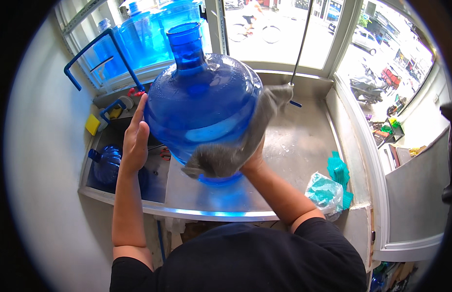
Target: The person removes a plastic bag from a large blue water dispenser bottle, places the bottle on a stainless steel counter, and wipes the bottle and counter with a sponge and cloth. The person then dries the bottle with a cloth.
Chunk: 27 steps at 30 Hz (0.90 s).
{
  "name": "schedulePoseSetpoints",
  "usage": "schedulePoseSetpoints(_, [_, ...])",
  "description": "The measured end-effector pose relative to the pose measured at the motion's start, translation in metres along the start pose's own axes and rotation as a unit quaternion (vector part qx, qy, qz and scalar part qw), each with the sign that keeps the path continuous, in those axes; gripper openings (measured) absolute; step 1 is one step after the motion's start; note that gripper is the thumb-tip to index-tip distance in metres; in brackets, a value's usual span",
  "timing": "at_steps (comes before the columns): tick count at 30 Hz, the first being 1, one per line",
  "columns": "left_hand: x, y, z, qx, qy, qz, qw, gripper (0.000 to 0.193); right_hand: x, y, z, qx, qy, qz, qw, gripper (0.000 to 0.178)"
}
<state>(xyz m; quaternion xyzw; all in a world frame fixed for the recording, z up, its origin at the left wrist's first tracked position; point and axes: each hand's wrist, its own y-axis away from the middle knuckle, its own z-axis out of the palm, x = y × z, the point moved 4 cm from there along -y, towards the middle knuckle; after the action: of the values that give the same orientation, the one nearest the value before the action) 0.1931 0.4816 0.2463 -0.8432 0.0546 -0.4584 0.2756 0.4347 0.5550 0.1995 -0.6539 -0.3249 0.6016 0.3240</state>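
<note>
A large, clear blue water jug (201, 104) stands in front of me with its open neck up, over the front part of the steel counter. My left hand (135, 146) lies flat along the jug's left side, fingers stretched out and thumb raised. A grey cloth (223, 155), partly smeared by motion, hangs across the jug's lower right side. My right hand (256, 158) is at the cloth by the jug's right side. Only the wrist and part of that hand show; the cloth and jug hide the fingers, which seem to hold the cloth.
A sunken basin holds another blue jug (108, 165) lying at left, with red-handled scissors (165, 154) near its edge. Blue pipes (126, 58) and a yellow sponge (93, 124) stand behind. Teal cloth (338, 170) and a plastic bag (324, 191) lie on the steel counter (304, 141).
</note>
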Motion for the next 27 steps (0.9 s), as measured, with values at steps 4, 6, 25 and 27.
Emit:
schedulePoseSetpoints(4, [-0.004, 0.001, -0.003, -0.001, -0.016, 0.004, 1.0, 0.102, -0.012, -0.083, -0.003, -0.217, 0.284, -0.187, 0.915, 0.072])
schedulePoseSetpoints(6, [-0.005, 0.001, -0.003, 0.001, -0.023, 0.003, 1.0, 0.102, 0.013, -0.133, 0.008, -0.362, 0.199, -0.172, 0.894, 0.057])
schedulePoseSetpoints(25, [-0.007, 0.002, 0.01, 0.017, -0.049, 0.022, 0.998, 0.103, 0.167, 0.073, -0.016, -0.12, 0.134, 0.097, 0.979, 0.03])
schedulePoseSetpoints(27, [-0.009, 0.004, 0.01, 0.018, -0.05, 0.019, 0.998, 0.101, 0.143, 0.069, -0.015, -0.097, 0.243, 0.017, 0.965, 0.033])
